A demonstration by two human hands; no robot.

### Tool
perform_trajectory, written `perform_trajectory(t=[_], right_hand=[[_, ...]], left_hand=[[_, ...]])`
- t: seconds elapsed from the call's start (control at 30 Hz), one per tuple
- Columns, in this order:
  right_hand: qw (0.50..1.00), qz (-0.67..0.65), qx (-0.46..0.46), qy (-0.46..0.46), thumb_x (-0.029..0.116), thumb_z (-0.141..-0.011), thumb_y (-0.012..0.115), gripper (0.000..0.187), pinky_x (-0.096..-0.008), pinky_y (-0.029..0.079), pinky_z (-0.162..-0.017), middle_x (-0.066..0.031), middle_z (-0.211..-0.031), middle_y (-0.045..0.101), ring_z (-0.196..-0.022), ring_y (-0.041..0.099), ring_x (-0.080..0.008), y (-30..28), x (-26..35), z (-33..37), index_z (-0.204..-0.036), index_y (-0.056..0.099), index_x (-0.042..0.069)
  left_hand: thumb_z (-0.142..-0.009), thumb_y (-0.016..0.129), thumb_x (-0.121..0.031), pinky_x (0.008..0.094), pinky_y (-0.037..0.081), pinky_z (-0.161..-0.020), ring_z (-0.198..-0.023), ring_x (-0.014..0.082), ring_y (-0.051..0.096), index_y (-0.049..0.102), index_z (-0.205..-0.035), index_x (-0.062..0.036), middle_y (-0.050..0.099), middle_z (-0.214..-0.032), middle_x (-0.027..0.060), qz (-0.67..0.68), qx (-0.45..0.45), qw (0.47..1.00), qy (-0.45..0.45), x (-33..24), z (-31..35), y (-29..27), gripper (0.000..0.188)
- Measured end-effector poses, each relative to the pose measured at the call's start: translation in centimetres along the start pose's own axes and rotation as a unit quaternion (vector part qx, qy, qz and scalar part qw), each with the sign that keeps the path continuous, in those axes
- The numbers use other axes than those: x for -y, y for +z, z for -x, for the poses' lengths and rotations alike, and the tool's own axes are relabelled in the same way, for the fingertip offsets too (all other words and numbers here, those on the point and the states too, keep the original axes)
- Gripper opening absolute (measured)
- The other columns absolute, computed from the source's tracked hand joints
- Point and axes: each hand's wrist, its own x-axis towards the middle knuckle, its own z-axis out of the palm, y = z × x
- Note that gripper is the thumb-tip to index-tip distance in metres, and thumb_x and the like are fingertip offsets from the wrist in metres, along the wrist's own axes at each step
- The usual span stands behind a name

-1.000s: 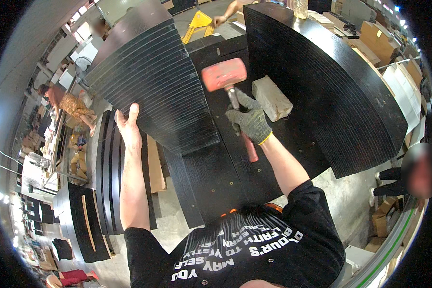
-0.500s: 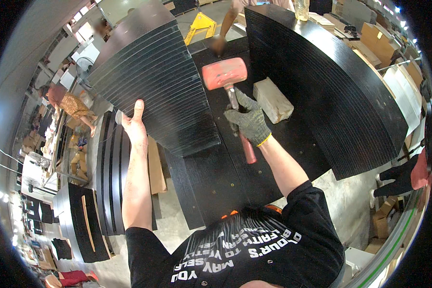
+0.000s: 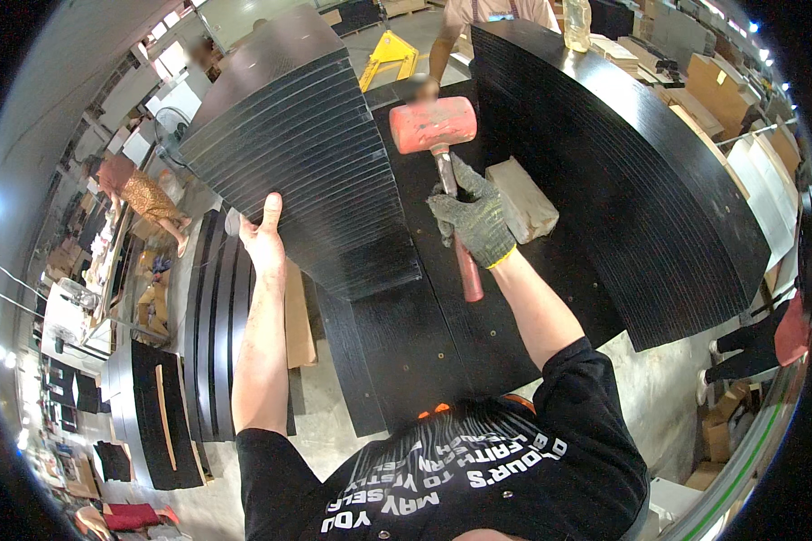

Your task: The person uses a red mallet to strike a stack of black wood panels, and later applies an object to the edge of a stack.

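Note:
My gloved right hand (image 3: 474, 216) is closed round the handle of a rubber mallet (image 3: 435, 126) with a worn red head, held above the black tabletop (image 3: 406, 352). Beside that glove lies a scuffed pale block (image 3: 523, 200). My bare left hand (image 3: 266, 239) rests against the lower left edge of a stack of curved black boards (image 3: 298, 162). Its thumb points up along the layered face and stands apart from the fingers, which are partly hidden. A small rounded grey thing (image 3: 233, 222) shows at those fingers; I cannot tell what it is.
A second stack of curved black boards (image 3: 622, 180) stands on the right, topped by a clear bottle (image 3: 576, 25). Another person's hand (image 3: 426, 88) is behind the mallet. Beyond are a yellow pallet jack (image 3: 390, 59) and, at left, curved black pieces (image 3: 216, 334).
The whole view has shifted slightly, with the stacks now a little lower and further right. My right hand still grips the mallet and my left stays at the left stack.

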Motion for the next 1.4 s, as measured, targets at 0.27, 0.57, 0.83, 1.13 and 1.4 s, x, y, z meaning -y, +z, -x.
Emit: perform_trajectory(t=[0.27, 0.57, 0.83, 1.13, 1.4], right_hand=[[1.0, -0.003, 0.023, -0.01, -0.005, -0.079, 0.064, 0.063, -0.0243, 0.046, -0.042, 0.0007, -0.075, 0.056, -0.05, 0.052, -0.0079, -0.1, 0.1, -1.0, -0.138, 0.047, 0.013], [0.996, 0.069, 0.047, 0.02, -0.004, -0.079, 0.065, 0.065, -0.0246, 0.046, -0.042, 0.0012, -0.073, 0.055, -0.05, 0.052, -0.0085, -0.6, 1.0, -0.5, -0.138, 0.047, 0.015], [0.996, 0.048, 0.059, 0.055, -0.002, -0.08, 0.065, 0.053, -0.0253, 0.045, -0.04, -0.0008, -0.074, 0.058, -0.05, 0.054, -0.0105, -1.9, -2.2, -0.1, -0.13, 0.052, 0.008], [0.996, 0.06, 0.02, 0.059, -0.001, -0.078, 0.07, 0.058, -0.0256, 0.045, -0.044, -0.0025, -0.079, 0.059, -0.053, 0.053, -0.009, -3.3, -8.1, 0.0, -0.132, 0.051, 0.006], [0.991, 0.081, 0.009, 0.102, 0.005, -0.069, 0.074, 0.072, -0.0283, 0.046, -0.093, -0.0123, -0.119, 0.063, -0.106, 0.058, -0.015, -3.9, -11.6, 0.8, -0.135, 0.046, -0.002]], left_hand=[[-0.078, 0.079, -0.035, 0.0335, 0.04, -0.1, -0.11, 0.0194, 0.055, 0.05, -0.128, -0.0017, 0.06, -0.119, 0.0099, -0.024, -0.011, 1.0, 0.01, -0.2, 0.1, -0.5, 0.067], [-0.077, 0.079, -0.037, 0.0344, 0.037, -0.102, -0.112, 0.0205, 0.053, 0.052, -0.126, -0.0034, 0.059, -0.121, 0.0085, -0.037, -0.033, 0.999, -0.014, 0.3, -0.6, -1.0, 0.065], [-0.081, 0.076, -0.034, 0.0366, 0.038, -0.101, -0.111, 0.0198, 0.054, 0.054, -0.126, -0.0056, 0.06, -0.121, 0.0057, -0.012, -0.033, 0.999, -0.023, -0.2, 0.1, -0.4, 0.058], [-0.079, 0.078, -0.035, 0.0385, 0.047, -0.092, -0.103, 0.0222, 0.059, 0.055, -0.121, -0.0021, 0.06, -0.118, 0.0101, 0.007, -0.019, 1.0, -0.011, 0.3, -0.3, -0.5, 0.058], [-0.077, 0.079, -0.036, 0.0411, 0.045, -0.096, -0.106, 0.0246, 0.057, 0.051, -0.124, -0.0023, 0.059, -0.117, 0.0113, 0.003, -0.047, 0.999, -0.016, 0.0, -0.3, -0.2, 0.064]])
